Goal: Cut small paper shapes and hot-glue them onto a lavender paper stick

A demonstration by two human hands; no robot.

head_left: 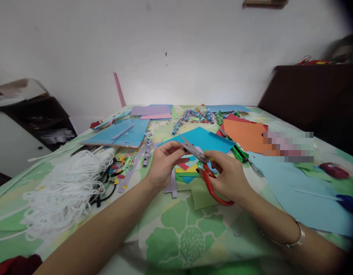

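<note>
Gripping red-handled scissors (204, 159) in the right hand (229, 173) above colored paper scraps (190, 170), pointing the blades (194, 150) toward the left hand (163, 162). Curling that hand beside the tips, too unclear to tell on what. Holding both hands apart over a floral tablecloth (190, 242). Facing a blue sheet (199, 136), with a green cutter (238, 152) near the right hand and white cord (64, 191) well leftward.
</note>
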